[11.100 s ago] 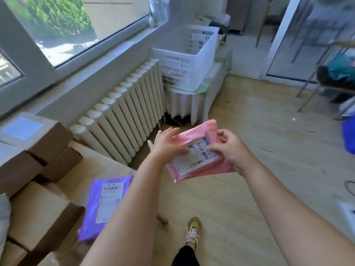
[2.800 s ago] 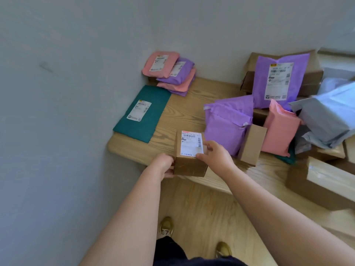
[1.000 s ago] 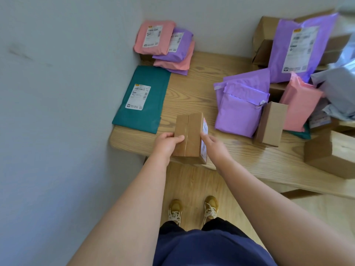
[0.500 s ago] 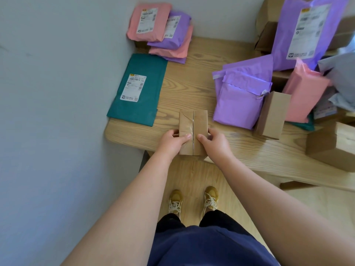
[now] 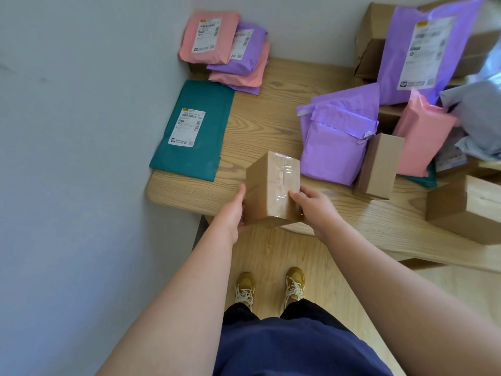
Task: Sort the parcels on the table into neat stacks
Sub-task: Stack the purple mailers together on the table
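Head: brown taped cardboard box (image 5: 272, 185)

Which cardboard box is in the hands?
The taped box at the table's near edge, between the left hand and right hand; other boxes lie untouched.

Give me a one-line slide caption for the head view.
Left hand and right hand grip a taped cardboard box at the front edge of the wooden table, beside a green mailer.

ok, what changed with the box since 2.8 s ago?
The box was rolled over: label up before, now hidden, taped seam up. Left hand and right hand kept hold of it. Green mailer and corner stack stayed put.
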`<state>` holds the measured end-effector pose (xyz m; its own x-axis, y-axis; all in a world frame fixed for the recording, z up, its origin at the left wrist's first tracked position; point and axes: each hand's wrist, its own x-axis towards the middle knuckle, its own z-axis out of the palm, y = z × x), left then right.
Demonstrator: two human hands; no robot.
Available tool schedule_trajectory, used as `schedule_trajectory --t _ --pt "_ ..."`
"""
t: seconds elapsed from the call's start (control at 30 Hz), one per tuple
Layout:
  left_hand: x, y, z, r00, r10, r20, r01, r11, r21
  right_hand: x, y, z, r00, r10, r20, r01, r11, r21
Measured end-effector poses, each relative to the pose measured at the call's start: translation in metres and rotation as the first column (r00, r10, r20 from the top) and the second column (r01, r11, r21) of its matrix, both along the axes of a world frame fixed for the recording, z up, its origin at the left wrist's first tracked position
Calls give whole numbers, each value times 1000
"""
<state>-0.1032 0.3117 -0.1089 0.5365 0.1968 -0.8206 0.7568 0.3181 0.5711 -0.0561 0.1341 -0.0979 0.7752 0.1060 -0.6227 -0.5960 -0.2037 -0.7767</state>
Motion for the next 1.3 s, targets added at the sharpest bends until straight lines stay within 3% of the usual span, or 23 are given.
schedule_trajectory --t 0.2,0.27,0.37,0.47,0.63,0.83,1.1,1.2,1.3 --pt "11 13 10 996 -18 90 17 1000 5 4 4 -4 997 -57 50 61 993 -98" --pt "12 15 12 994 -8 111 8 1000 0 5 7 0 998 -60 0 60 995 -76" --pt "14 16 18 988 106 116 -97 992 -78 7 10 9 991 -48 -125 49 999 5" --pt "20 16 28 966 219 137 -194 966 -172 12 11 17 987 -38 -153 47 997 56" --pt "26 11 39 965 146 218 -111 980 -164 19 13 33 996 31 -81 -29 999 31" --pt "33 9 41 969 -117 217 105 992 68 18 13 37 974 222 -51 -225 973 -57" --pt "39 4 42 961 -164 221 111 966 233 23 17 31 981 189 52 -188 982 -14" --pt "42 8 45 973 -160 167 116 962 246 24 11 26 952 304 28 -305 952 36" --pt "48 16 53 989 -100 109 72 969 235 20 8 17 889 451 71 -452 892 -14"
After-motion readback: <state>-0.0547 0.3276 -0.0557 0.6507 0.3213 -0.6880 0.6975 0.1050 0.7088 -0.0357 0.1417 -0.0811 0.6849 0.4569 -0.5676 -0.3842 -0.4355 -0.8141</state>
